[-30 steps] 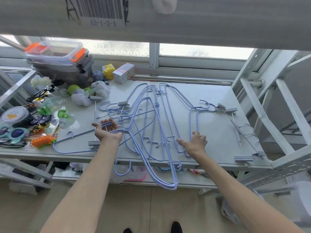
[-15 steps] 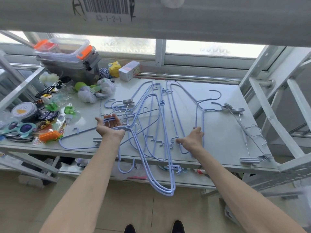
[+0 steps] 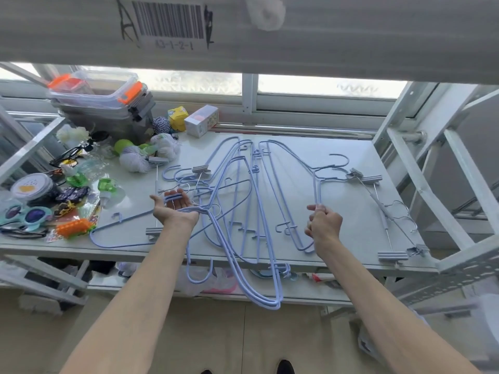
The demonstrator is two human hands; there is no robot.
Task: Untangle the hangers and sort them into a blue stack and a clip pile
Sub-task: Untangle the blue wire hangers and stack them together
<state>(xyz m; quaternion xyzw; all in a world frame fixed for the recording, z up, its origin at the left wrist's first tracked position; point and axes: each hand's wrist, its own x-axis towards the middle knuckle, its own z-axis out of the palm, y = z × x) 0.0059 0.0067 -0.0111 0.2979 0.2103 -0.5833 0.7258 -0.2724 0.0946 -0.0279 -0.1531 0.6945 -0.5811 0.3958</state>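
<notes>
With the left hand (image 3: 175, 209) flat-fingered under the necks of the blue hangers (image 3: 267, 306) and the right hand (image 3: 324, 225) clenched round one hanger (image 3: 314, 187) on the table (image 3: 351, 230), tugging may drag the overhanging tangle off.

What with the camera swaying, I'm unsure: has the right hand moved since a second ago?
Yes. Against the gray clip at the table's front right, the right hand has shifted slightly right and away from the edge; now it grips a blue hanger.

One head-worn wide-angle view looks forward and down over the table (image 3: 310, 147), shelf beam (image 3: 324, 36) close across the frame's top.
</notes>
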